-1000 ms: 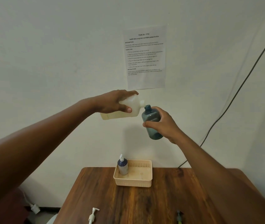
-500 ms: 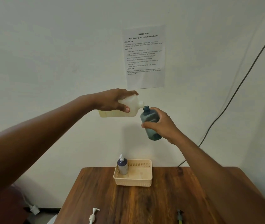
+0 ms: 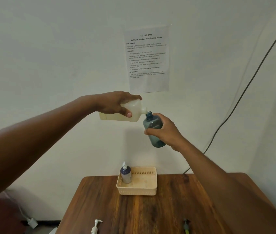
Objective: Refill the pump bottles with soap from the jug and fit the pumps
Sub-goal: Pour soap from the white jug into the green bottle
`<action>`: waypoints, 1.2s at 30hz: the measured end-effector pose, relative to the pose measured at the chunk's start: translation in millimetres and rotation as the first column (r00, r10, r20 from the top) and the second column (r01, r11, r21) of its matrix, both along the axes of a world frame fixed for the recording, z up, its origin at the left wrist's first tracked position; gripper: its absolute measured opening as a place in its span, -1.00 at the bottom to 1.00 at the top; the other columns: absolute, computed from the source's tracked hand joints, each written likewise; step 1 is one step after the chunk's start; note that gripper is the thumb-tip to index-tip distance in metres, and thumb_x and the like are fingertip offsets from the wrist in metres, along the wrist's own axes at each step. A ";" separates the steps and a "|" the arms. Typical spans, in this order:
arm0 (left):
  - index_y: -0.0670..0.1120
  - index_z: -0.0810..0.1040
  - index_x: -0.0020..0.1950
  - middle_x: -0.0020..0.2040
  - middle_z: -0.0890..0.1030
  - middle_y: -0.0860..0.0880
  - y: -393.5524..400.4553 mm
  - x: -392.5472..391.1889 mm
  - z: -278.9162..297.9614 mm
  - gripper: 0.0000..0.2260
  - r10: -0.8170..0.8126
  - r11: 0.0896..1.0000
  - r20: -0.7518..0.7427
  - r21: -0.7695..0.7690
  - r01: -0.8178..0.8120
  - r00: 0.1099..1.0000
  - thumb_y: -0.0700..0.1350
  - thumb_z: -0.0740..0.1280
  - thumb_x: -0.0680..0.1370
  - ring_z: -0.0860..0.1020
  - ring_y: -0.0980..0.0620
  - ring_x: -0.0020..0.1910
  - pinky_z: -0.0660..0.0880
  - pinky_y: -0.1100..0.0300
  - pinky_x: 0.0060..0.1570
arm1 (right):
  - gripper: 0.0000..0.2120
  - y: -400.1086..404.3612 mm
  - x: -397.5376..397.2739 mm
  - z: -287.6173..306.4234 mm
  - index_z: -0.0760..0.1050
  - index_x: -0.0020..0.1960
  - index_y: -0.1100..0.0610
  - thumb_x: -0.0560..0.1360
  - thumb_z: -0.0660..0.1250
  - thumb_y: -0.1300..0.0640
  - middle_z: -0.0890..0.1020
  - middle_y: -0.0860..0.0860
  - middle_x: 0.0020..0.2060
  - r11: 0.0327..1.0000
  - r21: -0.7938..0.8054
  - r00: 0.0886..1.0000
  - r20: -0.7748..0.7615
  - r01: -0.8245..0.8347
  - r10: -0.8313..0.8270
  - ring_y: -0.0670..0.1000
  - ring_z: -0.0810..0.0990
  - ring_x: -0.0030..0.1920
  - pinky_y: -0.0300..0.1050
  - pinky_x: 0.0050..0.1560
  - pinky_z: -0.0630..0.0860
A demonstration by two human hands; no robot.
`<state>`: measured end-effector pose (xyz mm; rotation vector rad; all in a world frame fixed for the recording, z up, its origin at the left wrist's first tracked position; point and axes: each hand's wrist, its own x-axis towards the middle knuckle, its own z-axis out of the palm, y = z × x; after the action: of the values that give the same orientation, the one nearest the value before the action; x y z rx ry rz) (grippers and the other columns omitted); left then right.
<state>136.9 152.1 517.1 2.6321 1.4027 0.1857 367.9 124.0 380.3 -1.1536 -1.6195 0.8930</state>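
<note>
Left hand (image 3: 115,105) grips the soap jug (image 3: 125,114) tipped nearly flat, its spout at the mouth of the blue bottle (image 3: 154,129), which the right hand (image 3: 165,130) clasps slightly tilted, high above the table (image 3: 150,210), apparently to catch the pour.

The jug (image 3: 125,114) is milky, translucent plastic with a dull sheen; the bottle (image 3: 154,130) is smoky blue see-through plastic, smooth and slightly glossy. The basket (image 3: 138,191) is matt cream plastic with a perforated wall. The table (image 3: 142,215) is dark wood, grain streaked, faintly polished. The sheet (image 3: 148,59) on the wall is thin white paper, matt
</note>
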 end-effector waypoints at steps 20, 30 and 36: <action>0.17 0.29 0.61 0.27 0.47 0.10 0.5 1.5 11.9 -0.32 0.001 1.000 -0.063 0.002 -0.001 0.998 0.03 0.50 0.55 0.47 -0.05 0.24 0.42 0.09 0.26 | -0.44 -2.1 -4.0 3.1 0.46 0.31 -0.11 0.39 0.58 0.07 0.55 -0.10 0.17 1.000 0.026 1.000 -0.018 0.002 -0.001 -0.07 0.55 0.14 -0.22 -0.07 0.52; 0.18 0.28 0.62 0.28 0.45 0.11 -3.1 1.4 16.9 -0.31 0.000 1.000 -0.080 0.016 0.001 0.997 0.03 0.50 0.55 0.45 -0.02 0.25 0.39 0.11 0.27 | -0.47 -5.5 -5.7 5.3 0.42 0.26 -0.17 0.40 0.58 0.06 0.53 -0.14 0.14 1.000 0.029 1.000 -0.019 0.006 -0.005 -0.10 0.54 0.09 -0.21 -0.07 0.53; 0.19 0.27 0.62 0.27 0.43 0.12 -4.5 1.0 18.7 -0.31 0.003 1.000 -0.098 0.025 0.000 0.995 0.04 0.49 0.55 0.44 -0.01 0.24 0.36 0.12 0.24 | -0.48 -8.5 -5.6 5.9 0.45 0.26 -0.15 0.40 0.57 0.06 0.55 -0.14 0.13 0.999 0.042 1.000 -0.021 0.001 0.000 -0.10 0.56 0.09 -0.22 -0.06 0.53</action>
<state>137.9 147.6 535.8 2.6941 1.4411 0.0752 362.3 115.5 386.1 -1.1123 -1.6134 0.8644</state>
